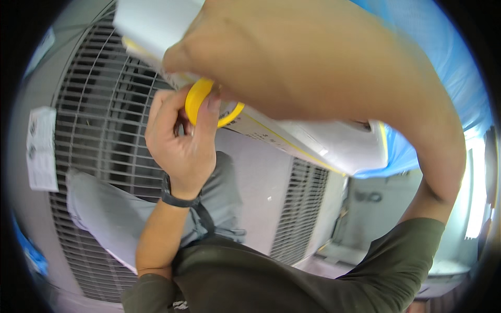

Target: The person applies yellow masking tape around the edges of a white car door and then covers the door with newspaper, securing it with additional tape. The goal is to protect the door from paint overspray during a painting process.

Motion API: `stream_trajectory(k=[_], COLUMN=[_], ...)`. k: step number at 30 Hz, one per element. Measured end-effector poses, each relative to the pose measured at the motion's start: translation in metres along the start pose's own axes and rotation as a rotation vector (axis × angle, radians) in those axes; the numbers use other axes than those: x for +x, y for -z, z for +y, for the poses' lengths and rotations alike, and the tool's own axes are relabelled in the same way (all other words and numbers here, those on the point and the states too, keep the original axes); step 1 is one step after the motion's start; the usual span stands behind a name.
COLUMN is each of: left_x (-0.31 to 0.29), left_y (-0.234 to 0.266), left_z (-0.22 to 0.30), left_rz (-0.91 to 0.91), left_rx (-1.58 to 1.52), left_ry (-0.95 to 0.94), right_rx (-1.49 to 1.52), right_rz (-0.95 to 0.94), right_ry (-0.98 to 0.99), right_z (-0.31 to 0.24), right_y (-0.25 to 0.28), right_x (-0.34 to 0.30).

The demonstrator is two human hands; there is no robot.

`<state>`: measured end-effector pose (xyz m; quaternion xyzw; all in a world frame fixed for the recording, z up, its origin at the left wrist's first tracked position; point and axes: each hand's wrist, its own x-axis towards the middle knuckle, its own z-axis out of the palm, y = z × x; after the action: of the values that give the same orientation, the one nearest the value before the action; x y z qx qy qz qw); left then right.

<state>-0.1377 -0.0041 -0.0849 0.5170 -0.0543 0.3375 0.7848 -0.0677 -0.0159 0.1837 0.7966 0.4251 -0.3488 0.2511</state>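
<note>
Left hand (180,141) is clamped on the yellow ring (196,100). Right hand (195,49) lies just beyond it, grip not discernible; the white package (339,141) slants lengthwise past the ring.

Smooth tape roll (195,100), glossy plastic sheeting (450,57), metal grating (99,136), matt cloth shirt (245,276)

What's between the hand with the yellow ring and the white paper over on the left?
In the head view, a metal grille lies between the left hand, which holds the yellow ring, and the white paper.
</note>
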Motion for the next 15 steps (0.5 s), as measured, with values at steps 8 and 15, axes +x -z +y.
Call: stream_trajectory(k=[8,15], left_x=[-0.053,-0.103], left_y=[-0.021,-0.088], left_z=[0.024,0.057], left_rz=[0.196,-0.324], left_rx=[0.052,0.116], left_ry=[0.06,0.151], right_rx=[-0.161,-0.202], right_rz=[-0.195,-0.088], right_ry=[-0.183,-0.325], right_z=[-0.024,-0.03], right_y=[0.013,0.008], right_x=[0.03,0.026])
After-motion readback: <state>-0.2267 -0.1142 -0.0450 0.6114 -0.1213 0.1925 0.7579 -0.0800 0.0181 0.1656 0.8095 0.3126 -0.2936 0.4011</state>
